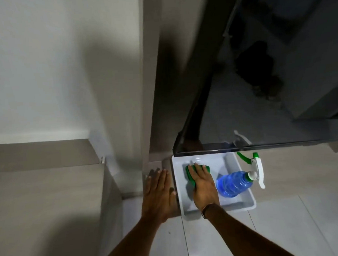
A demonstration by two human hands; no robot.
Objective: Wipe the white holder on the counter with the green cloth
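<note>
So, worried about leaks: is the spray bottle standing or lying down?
Lying down. The spray bottle rests on its side in the white holder, nozzle over the rim.

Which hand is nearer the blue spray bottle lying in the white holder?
Right. The right hand presses the green cloth beside the blue spray bottle; the left hand lies outside the white holder.

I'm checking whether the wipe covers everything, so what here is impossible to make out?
Head view only:
- Green cloth: mostly hidden under the right hand.
- White holder: far end cut off by the dark glossy panel; floor partly covered by the spray bottle.
- Dirt or wetness: too blurred.
</note>
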